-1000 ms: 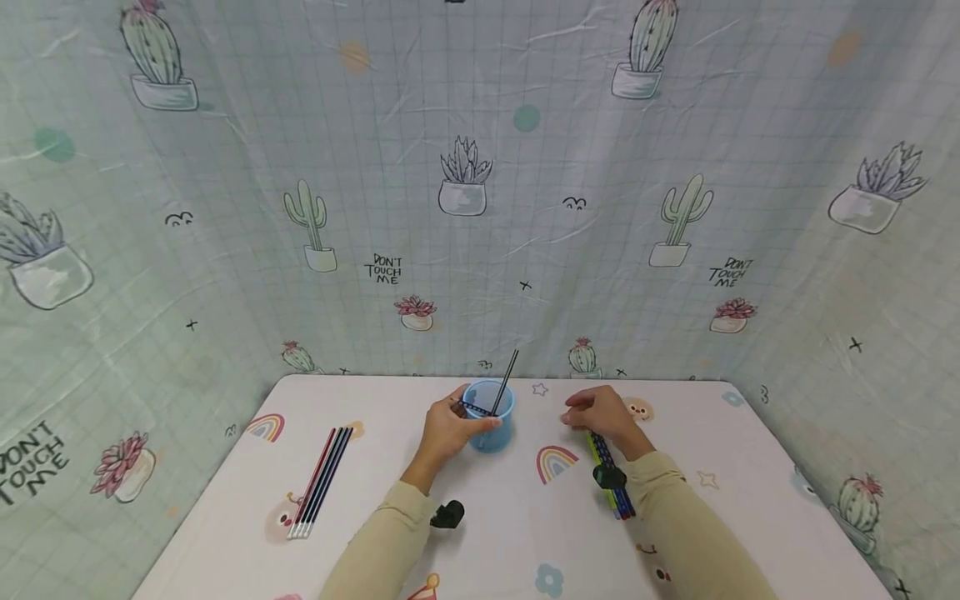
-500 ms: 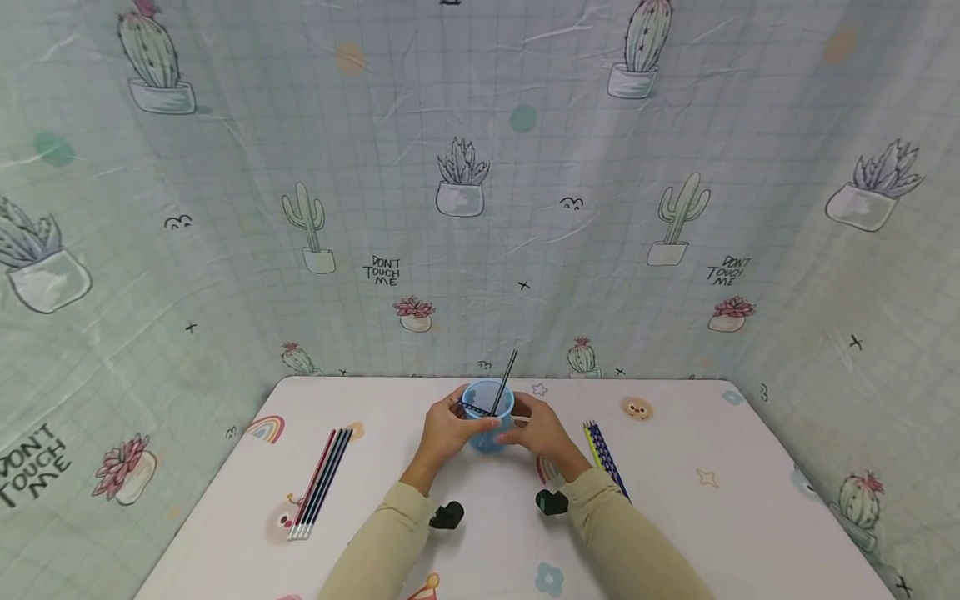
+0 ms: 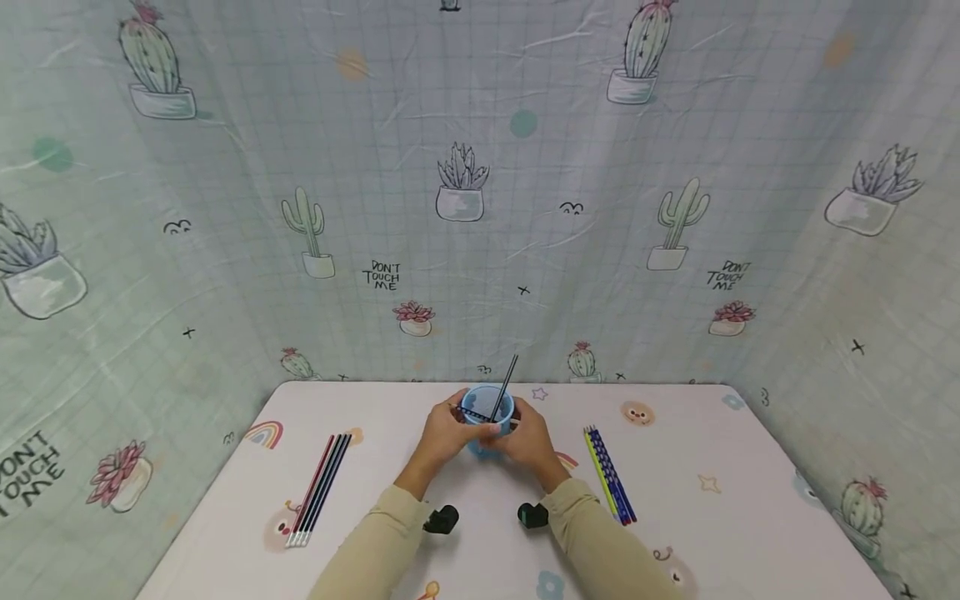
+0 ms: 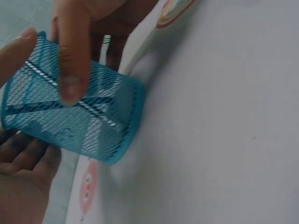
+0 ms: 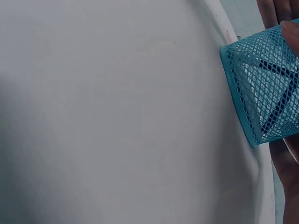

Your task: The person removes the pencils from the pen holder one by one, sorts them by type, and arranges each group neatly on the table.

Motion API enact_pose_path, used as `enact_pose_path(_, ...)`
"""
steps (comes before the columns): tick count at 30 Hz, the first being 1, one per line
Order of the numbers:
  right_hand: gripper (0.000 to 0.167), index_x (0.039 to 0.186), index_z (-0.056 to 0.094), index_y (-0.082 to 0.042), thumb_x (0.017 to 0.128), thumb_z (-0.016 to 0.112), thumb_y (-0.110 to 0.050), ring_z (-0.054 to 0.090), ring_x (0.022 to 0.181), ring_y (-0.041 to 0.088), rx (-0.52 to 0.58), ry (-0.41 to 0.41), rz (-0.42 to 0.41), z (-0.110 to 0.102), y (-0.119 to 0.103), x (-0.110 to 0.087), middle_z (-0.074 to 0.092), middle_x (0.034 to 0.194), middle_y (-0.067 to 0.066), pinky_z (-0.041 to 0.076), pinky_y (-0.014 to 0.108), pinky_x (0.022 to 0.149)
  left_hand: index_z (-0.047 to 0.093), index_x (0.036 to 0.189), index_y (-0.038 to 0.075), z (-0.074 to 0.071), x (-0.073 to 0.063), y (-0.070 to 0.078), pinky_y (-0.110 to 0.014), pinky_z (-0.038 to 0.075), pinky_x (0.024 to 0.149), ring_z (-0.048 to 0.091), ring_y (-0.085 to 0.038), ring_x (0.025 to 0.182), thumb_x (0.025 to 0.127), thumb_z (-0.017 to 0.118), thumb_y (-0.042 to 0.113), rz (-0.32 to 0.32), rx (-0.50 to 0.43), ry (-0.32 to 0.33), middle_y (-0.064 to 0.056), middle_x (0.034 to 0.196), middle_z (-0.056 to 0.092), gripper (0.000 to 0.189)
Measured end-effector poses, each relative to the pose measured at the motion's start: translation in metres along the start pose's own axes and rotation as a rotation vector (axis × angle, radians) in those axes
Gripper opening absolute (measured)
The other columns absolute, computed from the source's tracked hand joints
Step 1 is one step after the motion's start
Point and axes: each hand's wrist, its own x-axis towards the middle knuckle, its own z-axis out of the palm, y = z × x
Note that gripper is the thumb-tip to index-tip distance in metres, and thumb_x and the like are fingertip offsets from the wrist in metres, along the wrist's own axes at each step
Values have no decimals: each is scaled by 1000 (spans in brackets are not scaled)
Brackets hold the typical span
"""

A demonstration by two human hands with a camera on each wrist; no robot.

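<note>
Between my two hands is a light blue mesh pencil cup (image 3: pixel 489 398), upright, its base on or just above the white tabletop. My left hand (image 3: pixel 442 433) grips its left side, thumb toward the front. From the right side my right hand (image 3: pixel 528 435) holds the same cup, its thumb (image 4: pixel 71 86) across the mesh in the left wrist view. Inside, a dark spotted pencil (image 3: pixel 474 412) leans left, and thin black pencils (image 3: pixel 505 387) stick up past the rim. Both show as crossed dark lines through the mesh cup (image 5: pixel 261 86) in the right wrist view.
Left of my arms lies a row of red and dark pencils (image 3: pixel 321 487) with white ends. To the right rest several blue spotted and yellow-green pencils (image 3: pixel 610 475). A printed cloth wall (image 3: pixel 525 250) rises behind the table (image 3: pixel 480 575).
My right hand has left the pencils on the right and moved left to the cup, taking hold of its right side. My left hand keeps its grip. The head view has tilted slightly upward.
</note>
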Motion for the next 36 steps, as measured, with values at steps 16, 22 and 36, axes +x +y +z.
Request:
enact_pose_path(16, 92, 144, 55, -2, 67, 101, -22, 68, 124, 36, 5, -34, 22, -2, 2, 2, 69, 134, 17, 57, 53, 105, 38, 160, 3, -48, 28, 90, -49, 43, 121, 49, -31, 149, 91, 82, 28, -13, -9, -99, -16, 159, 51, 85)
enact_pose_path(22, 86, 141, 58, -2, 68, 100, -22, 69, 121, 34, 21, -25, -1, -4, 2, 3, 71, 131, 16, 58, 51, 103, 45, 154, -6, -3, 37, 100, -50, 45, 119, 52, -37, 146, 98, 73, 18, -3, 71, -108, -23, 156, 52, 66)
enact_pose_path(36, 79, 138, 61, -4, 72, 96, -29, 71, 116, 32, 0, -57, -90, -7, 11, 4, 73, 128, 12, 61, 47, 99, 77, 117, 0, 55, 41, 66, -44, 63, 86, 75, -30, 99, 95, 75, 8, 80, 340, 177, -14, 103, 79, 24)
